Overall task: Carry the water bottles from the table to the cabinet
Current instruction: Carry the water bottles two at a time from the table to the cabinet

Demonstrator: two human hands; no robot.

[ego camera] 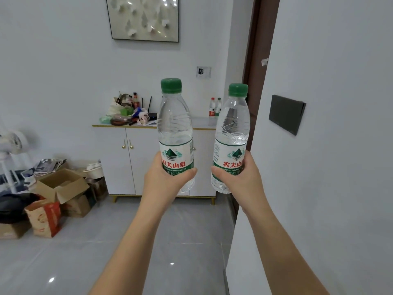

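Beyond both hands, a white cabinet (pixel 114 160) stands against the far wall. Bags and small clutter (pixel 127 112) crowd its top, ahead and to the left of the left hand (pixel 163 182). Two spare bottles (pixel 214 108), one red-capped and one green-capped, stand upright on the same top, seen in the gap above the two hands. Lower and further left of the left hand, an open cardboard box (pixel 61 184), a paper bag (pixel 45 218) and a fan (pixel 12 143) occupy the floor beside the cabinet. Just right of the right hand (pixel 240 179), a white wall corner (pixel 319 177) bearing a dark panel (pixel 286 113) juts close alongside the forearm. The left hand curls thumb and fingers round the lower label of the left bottle (pixel 175 120); the right hand grips the right bottle (pixel 232 120) likewise. Both are held upright in the air in front of the cabinet, apart from each other. Each is clear plastic with a green cap and a white-and-green label with red characters.
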